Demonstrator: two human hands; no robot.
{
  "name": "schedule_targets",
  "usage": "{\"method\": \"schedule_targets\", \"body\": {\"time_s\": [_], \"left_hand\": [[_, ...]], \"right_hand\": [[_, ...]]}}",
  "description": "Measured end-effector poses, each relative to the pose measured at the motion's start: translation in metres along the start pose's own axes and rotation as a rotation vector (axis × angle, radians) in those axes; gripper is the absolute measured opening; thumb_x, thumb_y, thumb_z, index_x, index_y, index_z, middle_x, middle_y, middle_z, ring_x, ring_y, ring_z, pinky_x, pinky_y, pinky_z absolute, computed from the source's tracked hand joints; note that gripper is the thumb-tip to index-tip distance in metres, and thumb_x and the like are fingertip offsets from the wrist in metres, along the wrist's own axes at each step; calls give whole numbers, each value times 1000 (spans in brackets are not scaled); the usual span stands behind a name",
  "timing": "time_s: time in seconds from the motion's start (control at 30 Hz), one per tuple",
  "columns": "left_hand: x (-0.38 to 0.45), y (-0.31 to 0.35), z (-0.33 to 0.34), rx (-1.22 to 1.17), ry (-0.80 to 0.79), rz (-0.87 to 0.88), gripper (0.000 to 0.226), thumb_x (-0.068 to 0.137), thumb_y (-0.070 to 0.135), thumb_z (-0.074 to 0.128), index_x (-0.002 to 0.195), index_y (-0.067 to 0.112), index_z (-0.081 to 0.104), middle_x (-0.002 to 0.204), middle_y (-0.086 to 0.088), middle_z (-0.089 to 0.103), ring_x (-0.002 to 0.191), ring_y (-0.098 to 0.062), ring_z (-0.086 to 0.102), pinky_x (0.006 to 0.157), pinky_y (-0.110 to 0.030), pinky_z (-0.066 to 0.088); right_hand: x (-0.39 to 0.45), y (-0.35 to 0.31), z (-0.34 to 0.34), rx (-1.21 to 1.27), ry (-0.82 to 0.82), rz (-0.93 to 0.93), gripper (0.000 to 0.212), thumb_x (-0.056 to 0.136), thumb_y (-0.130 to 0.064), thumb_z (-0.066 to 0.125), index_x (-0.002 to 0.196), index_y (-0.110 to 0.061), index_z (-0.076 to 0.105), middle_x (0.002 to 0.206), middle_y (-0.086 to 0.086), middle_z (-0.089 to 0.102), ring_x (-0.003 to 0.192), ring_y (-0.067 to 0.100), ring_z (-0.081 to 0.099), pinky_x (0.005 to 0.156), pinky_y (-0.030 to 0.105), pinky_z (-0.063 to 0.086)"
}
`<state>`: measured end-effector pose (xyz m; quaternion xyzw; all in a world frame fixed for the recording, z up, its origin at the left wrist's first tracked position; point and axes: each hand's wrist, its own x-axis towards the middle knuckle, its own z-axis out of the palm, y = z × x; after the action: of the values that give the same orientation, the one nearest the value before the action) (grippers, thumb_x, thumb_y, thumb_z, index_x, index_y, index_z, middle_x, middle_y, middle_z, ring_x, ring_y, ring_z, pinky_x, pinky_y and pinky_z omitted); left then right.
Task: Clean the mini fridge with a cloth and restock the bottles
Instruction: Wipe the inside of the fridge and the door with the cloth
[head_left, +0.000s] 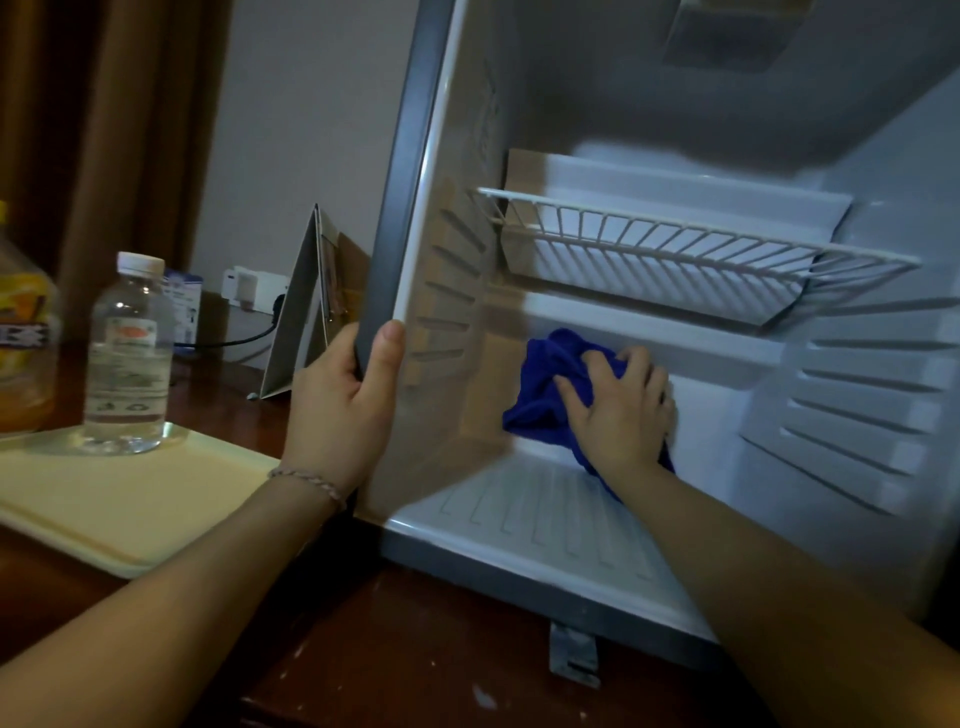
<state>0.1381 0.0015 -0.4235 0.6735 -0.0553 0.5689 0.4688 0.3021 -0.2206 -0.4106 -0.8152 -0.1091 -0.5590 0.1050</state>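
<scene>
The mini fridge (415, 171) stands open on a dark wooden counter, its white inside bare apart from a wire shelf (675, 244). My left hand (345, 405) grips the grey left front edge of the fridge, thumb on the inner side. My right hand (621, 410) is inside the fridge and holds a bunched blue cloth (545, 395) against the lower back wall, just above the ribbed floor. A clear water bottle (127, 358) with a white cap stands upright on a cream tray (130, 504) to the left. An orange drink bottle (23, 332) is cut off at the left edge.
A folded card stand (306, 312) leans beside the fridge's left side. Behind it a black cable (244, 338) runs to a wall socket, near a small blue and white box (182, 301). Brown curtains hang at the far left. The counter's front edge lies below the fridge.
</scene>
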Motion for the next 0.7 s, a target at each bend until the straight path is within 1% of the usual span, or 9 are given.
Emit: {"method": "schedule_targets", "body": {"time_s": [0.03, 0.13, 0.2, 0.3, 0.4, 0.5, 0.57, 0.63, 0.7], "left_hand": [[0, 0, 0, -2, 0, 3, 35, 94, 54, 41, 72, 28, 48, 66, -1, 56, 59, -11, 54, 50, -15, 40], [1, 1, 0, -2, -3, 16, 35, 95, 48, 43, 70, 24, 45, 62, -1, 51, 54, -3, 48, 52, -10, 40], [1, 2, 0, -6, -6, 31, 34, 97, 44, 44, 70, 24, 45, 61, 0, 51, 54, -1, 49, 52, -9, 40], [1, -1, 0, -12, -5, 36, 36, 97, 45, 44, 69, 23, 44, 59, 0, 49, 53, -3, 48, 51, -11, 40], [1, -2, 0, -7, 3, 42, 37, 96, 48, 44, 67, 25, 42, 58, 2, 47, 52, -3, 46, 51, -12, 38], [0, 0, 0, -11, 9, 54, 35, 98, 44, 46, 67, 29, 41, 56, 7, 45, 52, 0, 47, 51, -10, 37], [0, 2, -1, -22, 0, 55, 33, 97, 45, 45, 68, 29, 43, 57, 6, 48, 53, 1, 49, 52, -10, 38], [0, 4, -2, -26, -18, 52, 31, 95, 46, 44, 70, 28, 45, 59, 5, 50, 54, 3, 51, 52, -9, 40], [0, 6, -3, -22, -12, 58, 30, 97, 42, 46, 70, 29, 45, 60, 6, 50, 55, 5, 51, 53, -7, 39]], "right_hand": [[1, -7, 2, 6, 6, 5, 40, 92, -55, 55, 114, -22, 61, 114, 15, 49, 99, 38, 48, 81, 50, 44], [4, -26, 10, 23, 9, 9, 39, 91, -55, 56, 113, -23, 62, 113, 15, 50, 99, 38, 49, 81, 49, 44], [6, -40, 15, 20, -8, -12, 39, 91, -55, 57, 113, -23, 62, 113, 15, 50, 99, 38, 49, 81, 49, 44], [7, -62, 22, -3, -42, -18, 38, 89, -51, 58, 115, -23, 60, 116, 17, 50, 101, 40, 49, 80, 51, 43], [7, -68, 22, -24, -124, -35, 37, 90, -47, 58, 119, -24, 57, 122, 16, 46, 107, 40, 45, 84, 52, 41], [7, -64, 17, -48, -191, -114, 39, 92, -50, 55, 122, -25, 55, 126, 14, 44, 110, 39, 43, 86, 53, 41], [4, -62, 12, -70, -258, -162, 41, 94, -53, 53, 125, -27, 53, 131, 13, 42, 114, 39, 42, 88, 53, 41], [-1, -61, 9, -124, -336, -222, 42, 95, -57, 49, 126, -29, 51, 134, 11, 38, 116, 38, 40, 87, 52, 40], [-4, -59, 7, -165, -410, -295, 40, 95, -59, 46, 123, -30, 50, 136, 10, 35, 117, 37, 38, 84, 52, 41]]}}
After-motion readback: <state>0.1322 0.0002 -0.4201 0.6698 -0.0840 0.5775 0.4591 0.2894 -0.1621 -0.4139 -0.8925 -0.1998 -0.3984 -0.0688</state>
